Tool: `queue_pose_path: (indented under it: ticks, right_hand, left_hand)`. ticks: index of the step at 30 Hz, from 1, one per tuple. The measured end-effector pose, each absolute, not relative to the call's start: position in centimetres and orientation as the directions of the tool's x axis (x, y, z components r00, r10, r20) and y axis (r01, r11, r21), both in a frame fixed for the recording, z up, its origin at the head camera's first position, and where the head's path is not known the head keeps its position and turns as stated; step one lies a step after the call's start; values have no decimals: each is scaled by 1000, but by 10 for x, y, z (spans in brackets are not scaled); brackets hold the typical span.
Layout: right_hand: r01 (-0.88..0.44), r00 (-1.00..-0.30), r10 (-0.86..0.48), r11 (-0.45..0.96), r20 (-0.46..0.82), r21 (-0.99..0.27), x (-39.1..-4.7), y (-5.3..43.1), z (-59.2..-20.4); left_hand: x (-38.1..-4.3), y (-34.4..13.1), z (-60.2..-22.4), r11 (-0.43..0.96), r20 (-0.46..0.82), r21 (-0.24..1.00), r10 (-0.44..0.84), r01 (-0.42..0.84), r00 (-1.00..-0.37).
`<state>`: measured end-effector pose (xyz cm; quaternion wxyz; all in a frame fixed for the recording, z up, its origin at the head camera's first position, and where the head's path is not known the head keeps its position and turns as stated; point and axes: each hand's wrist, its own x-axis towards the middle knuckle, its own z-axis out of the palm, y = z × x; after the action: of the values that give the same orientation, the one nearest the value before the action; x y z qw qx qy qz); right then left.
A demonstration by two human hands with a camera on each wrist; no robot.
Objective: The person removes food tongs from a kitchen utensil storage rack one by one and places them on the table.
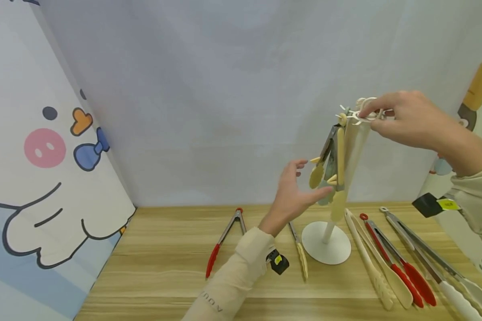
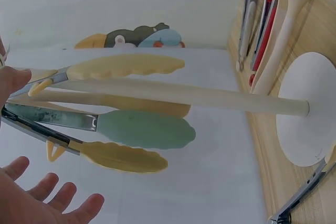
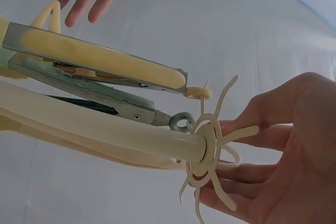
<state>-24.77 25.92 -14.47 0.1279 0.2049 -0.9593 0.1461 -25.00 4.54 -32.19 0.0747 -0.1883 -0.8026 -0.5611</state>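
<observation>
My right hand (image 1: 415, 118) grips the top of a white utensil stand (image 1: 327, 252), its fingers at the hooked ring (image 3: 218, 145). From the hooks hang yellow-tipped tongs (image 2: 126, 156), green tongs (image 2: 147, 129) and pale yellow tongs (image 2: 126, 68); another tan-headed utensil (image 2: 152, 106) hangs behind the pole. The stand's pole leans, with its round base low in the head view. My left hand (image 1: 291, 196) is spread around the lower part of the hanging tongs, holding nothing. In the left wrist view its fingers are apart from them, and its thumb overlaps the tongs in the head view.
Red-tipped tongs (image 1: 213, 259) and yellow-tipped tongs (image 1: 302, 258) lie left of the base, partly behind my left arm. Right of it lie cream utensils (image 1: 369, 263), more red tongs (image 1: 405, 281) and white-tipped tongs (image 1: 458, 294). A pale curtain (image 1: 205, 111) hangs behind the wooden table (image 1: 144, 276).
</observation>
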Motion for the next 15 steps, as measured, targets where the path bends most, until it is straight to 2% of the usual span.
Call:
queue_pose_path:
  ticks: [8,15]
  right_hand:
    - [-439,-880,-353,860,318,-260,-247,261,-146]
    - [-431,-882,-338,861,329,-270,-246,262,-148]
  left_hand:
    - [-247,62,-319,345,288,878,174,332,-942]
    - [-249,75,-317,391,306,854,155,343,-939]
